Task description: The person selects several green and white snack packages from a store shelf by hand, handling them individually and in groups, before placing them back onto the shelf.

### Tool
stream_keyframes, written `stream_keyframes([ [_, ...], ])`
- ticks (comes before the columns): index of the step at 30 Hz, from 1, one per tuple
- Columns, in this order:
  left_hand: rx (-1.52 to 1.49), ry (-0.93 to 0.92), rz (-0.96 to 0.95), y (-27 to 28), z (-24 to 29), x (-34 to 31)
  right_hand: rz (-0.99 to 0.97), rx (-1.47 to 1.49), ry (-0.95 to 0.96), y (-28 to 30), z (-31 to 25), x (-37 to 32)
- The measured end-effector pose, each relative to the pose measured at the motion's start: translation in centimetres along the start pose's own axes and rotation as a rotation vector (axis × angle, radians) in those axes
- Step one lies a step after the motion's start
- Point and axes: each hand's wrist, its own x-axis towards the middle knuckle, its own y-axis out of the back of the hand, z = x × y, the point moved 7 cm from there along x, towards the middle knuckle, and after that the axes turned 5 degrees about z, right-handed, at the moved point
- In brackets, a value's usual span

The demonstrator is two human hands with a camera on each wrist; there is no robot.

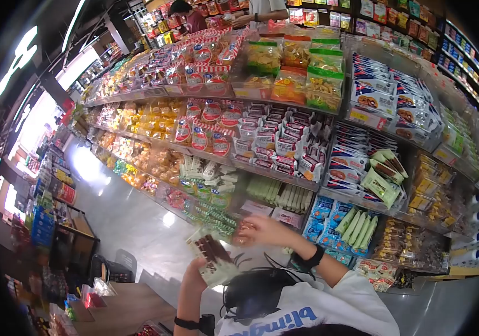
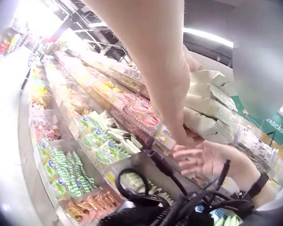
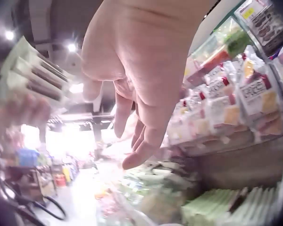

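Observation:
My left hand (image 1: 194,275) grips a small stack of long packets (image 1: 215,259), pale green with dark brown windows. In the left wrist view the packets' crimped ends (image 2: 212,110) stick out beyond the left hand (image 2: 172,101). The right hand (image 1: 257,231) is just to the right of the stack with no packet in it; in the right wrist view its fingers (image 3: 148,141) hang down, relaxed and apart. Similar pale green packets (image 1: 382,182) lie on top of blue and white ones in a shelf bin, and more stand upright in a low bin (image 1: 357,228).
Tiered shelves (image 1: 194,147) of bagged snacks curve around in front. A bin of green striped sweets (image 1: 214,217) is beside the hands. At lower left stands a wooden table (image 1: 133,308). Two people (image 1: 266,10) are behind the shelves. Black straps (image 2: 179,202) hang near the body.

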Motion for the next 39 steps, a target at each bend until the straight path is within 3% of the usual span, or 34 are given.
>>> stream_keyframes([
  [2,0.039,-0.093,0.109,0.6,1.4,-1.2,0.093,-0.041,-0.211,3.0,3.1,-0.8],
  [4,0.064,-0.174,0.158,1.2,2.7,-2.3,0.227,-0.262,-0.706,4.2,10.4,-3.8],
  [6,0.064,-0.179,0.192,2.2,3.1,-2.9,0.261,0.075,-0.856,5.1,14.7,-5.6],
  [9,0.019,-0.192,0.244,3.5,3.0,-2.8,0.478,-0.132,-0.772,6.1,17.6,-6.3],
  [16,-0.045,-0.139,0.245,2.4,2.0,-1.7,0.475,0.094,-0.936,5.4,20.1,-5.8],
  [23,-0.046,-0.116,0.269,3.4,2.2,-2.2,0.49,-0.135,-1.002,5.1,21.9,-5.5],
  [26,-0.065,-0.12,0.299,4.9,2.1,-3.1,0.57,0.023,-1.064,5.5,18.4,-4.8],
  [29,-0.098,-0.13,0.33,7.0,1.7,-4.2,0.78,-0.015,-0.959,4.6,19.3,-5.1],
  [33,-0.135,-0.166,0.347,8.0,2.2,-5.8,0.783,0.046,-1.043,5.2,18.3,-4.7],
  [37,-0.192,-0.192,0.386,10.4,2.0,-6.9,0.718,-0.154,-1.189,5.7,19.3,-4.3],
  [39,-0.22,-0.214,0.405,11.4,2.0,-7.6,0.656,-0.205,-1.148,5.2,21.3,-4.3],
])
